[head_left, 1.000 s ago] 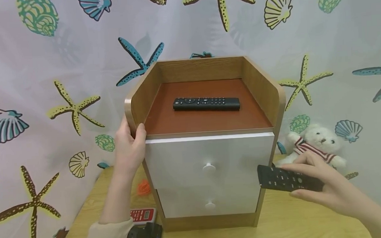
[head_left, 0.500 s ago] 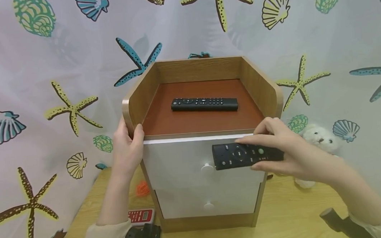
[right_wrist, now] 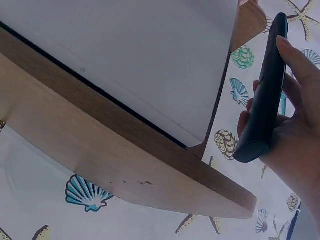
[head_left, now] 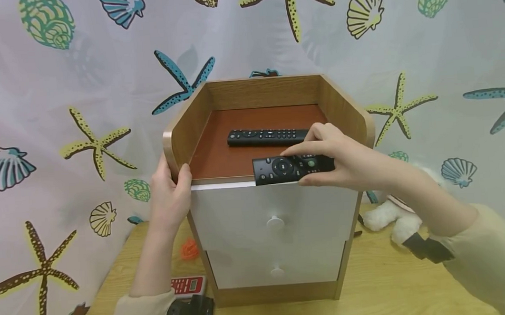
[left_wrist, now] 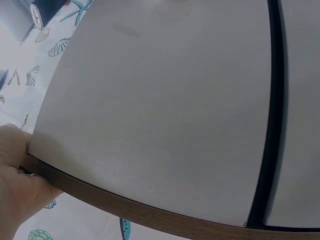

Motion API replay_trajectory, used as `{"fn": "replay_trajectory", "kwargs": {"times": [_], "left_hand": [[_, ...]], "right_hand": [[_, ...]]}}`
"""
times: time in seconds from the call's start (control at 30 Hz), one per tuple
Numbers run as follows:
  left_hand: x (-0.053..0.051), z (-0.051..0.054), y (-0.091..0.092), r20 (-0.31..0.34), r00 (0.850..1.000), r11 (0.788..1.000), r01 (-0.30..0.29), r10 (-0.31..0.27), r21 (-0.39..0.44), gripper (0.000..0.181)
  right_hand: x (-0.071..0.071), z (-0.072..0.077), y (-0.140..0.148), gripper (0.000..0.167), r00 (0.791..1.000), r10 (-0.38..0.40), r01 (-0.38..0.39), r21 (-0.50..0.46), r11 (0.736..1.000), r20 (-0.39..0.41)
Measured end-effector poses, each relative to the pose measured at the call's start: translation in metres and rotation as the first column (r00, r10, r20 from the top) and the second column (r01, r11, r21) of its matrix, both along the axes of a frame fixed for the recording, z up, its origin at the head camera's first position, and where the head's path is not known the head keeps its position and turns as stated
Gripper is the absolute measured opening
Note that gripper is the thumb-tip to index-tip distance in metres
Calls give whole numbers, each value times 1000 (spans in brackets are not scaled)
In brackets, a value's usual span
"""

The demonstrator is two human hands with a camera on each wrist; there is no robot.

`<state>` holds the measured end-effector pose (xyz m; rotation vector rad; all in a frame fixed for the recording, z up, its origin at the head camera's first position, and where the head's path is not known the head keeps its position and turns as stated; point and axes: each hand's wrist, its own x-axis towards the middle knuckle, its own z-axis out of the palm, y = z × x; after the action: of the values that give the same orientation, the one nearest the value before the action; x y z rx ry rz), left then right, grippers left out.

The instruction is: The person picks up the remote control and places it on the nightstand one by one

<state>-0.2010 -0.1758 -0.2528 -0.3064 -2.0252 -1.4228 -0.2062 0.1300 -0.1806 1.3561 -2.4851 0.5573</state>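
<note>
While the right hand (head_left: 337,155) holds one black remote (head_left: 282,168) at the front edge of the cabinet (head_left: 277,295), a second remote (head_left: 266,137) lies crosswise just behind it on the red-brown top shelf (head_left: 218,164). The right grip is closed on the first remote, fingers over its upper side and thumb along the lower; whether that remote touches the edge I cannot tell. The left hand (head_left: 171,192) clasps the front end of the left side wall (head_left: 191,130). Three low walls enclose the shelf at left, right and back; its front is open, with uncovered shelf showing at front left. Below are two white drawers, an upper drawer (head_left: 234,215) and a lower drawer (head_left: 241,267), each with one white knob (head_left: 275,223). On the wooden tabletop (head_left: 392,283), left of the cabinet, sit one red-and-white calculator (head_left: 188,286), one black object (head_left: 196,310) and one orange item (head_left: 189,249); on the right, one white plush toy (head_left: 379,216) is partly hidden by the right arm (head_left: 421,191).
</note>
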Motion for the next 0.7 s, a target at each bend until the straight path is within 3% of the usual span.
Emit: {"fn": "replay_trajectory", "kwargs": {"times": [0.23,0.47,0.7], "left_hand": [[-5,-3,-3,-16,1000,1000,-13,13,-19,40],[-5,-3,-3,-21,1000,1000,-23,22,-21,40],[-5,-3,-2,-8,1000,999,-23,22,-27,42]], "right_hand": [[-24,8,-19,42,995,-15,7,85,996,97],[-34,15,-34,43,979,-100,75,137,988,180],[-47,19,-41,44,966,-119,84,157,984,228]]}}
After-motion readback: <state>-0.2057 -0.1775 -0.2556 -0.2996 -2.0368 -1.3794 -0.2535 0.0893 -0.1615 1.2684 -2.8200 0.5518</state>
